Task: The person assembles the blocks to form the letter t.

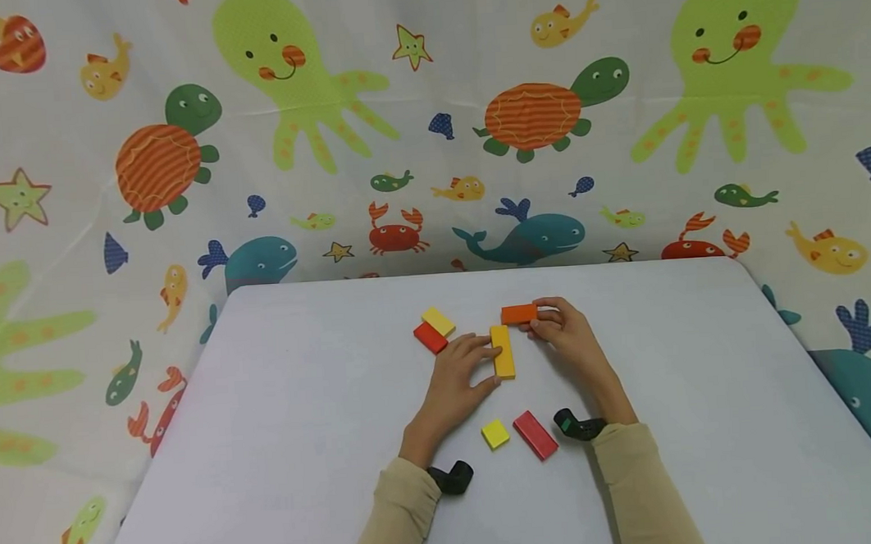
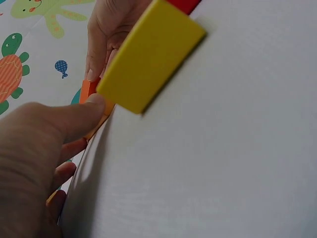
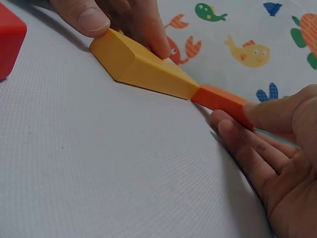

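Observation:
My left hand holds a long yellow-orange block, thumb at its near end and a finger along its left side. To the right, my right hand pinches an orange block by its right end, between thumb and fingers. In the right wrist view the orange block meets the far end of the yellow-orange block; both sit on the white table. The left wrist view shows only a sliver of these two behind my thumb and a yellow block.
Beyond my left hand, a red block and a pale yellow block lie side by side. Nearer me, between the forearms, are a small yellow block and a red rectangular block. A sea-animal cloth hangs behind the table.

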A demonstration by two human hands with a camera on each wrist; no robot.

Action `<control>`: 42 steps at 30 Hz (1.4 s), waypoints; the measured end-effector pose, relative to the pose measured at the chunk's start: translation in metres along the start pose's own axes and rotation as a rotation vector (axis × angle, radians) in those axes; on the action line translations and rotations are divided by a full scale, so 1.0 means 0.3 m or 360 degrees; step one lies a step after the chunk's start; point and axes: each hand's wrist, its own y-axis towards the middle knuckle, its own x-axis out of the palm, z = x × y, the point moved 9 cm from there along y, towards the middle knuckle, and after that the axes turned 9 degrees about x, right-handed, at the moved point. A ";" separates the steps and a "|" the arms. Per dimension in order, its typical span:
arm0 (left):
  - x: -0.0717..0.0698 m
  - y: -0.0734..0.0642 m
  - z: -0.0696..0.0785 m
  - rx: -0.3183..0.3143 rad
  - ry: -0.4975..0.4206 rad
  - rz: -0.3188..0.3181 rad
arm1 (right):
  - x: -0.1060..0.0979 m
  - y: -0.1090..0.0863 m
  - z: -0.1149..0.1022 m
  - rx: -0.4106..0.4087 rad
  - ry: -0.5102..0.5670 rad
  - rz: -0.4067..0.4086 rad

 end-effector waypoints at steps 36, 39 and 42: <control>-0.002 0.004 0.001 0.0048 0.0016 0.0038 | 0.006 0.001 -0.036 0.0003 -0.0796 0.0263; -0.003 0.005 0.002 0.0042 0.0016 0.0035 | 0.006 -0.002 -0.041 0.0006 -0.0813 0.0264; -0.003 0.005 0.001 0.0034 0.0019 0.0027 | 0.005 -0.004 -0.044 0.0007 -0.0822 0.0271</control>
